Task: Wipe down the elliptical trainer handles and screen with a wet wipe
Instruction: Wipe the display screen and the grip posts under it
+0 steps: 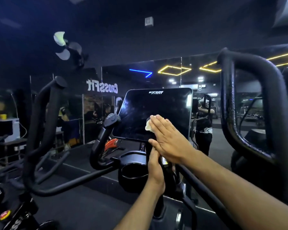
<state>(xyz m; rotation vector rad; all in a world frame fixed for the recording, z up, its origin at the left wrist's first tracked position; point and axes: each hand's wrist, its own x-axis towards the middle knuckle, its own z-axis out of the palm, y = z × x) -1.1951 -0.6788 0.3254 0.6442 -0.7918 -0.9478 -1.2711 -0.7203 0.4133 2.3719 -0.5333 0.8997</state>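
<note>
right hand [169,140]: fingers straight, flat, pressing crumpled white wet wipe [148,125] on dark glossy console screen [156,112], lower middle
left hand [155,171]: below screen, gripping black console post; grip partly hidden

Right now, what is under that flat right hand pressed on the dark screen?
A crumpled white wet wipe pokes out past the straight fingers of the right hand, against the glossy black screen. Most of the wipe and the screen's lower edge there are covered.

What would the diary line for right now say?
step: wiping screen | right hand: flat, presses wet wipe on glass | left hand: below screen, grip unclear
</note>
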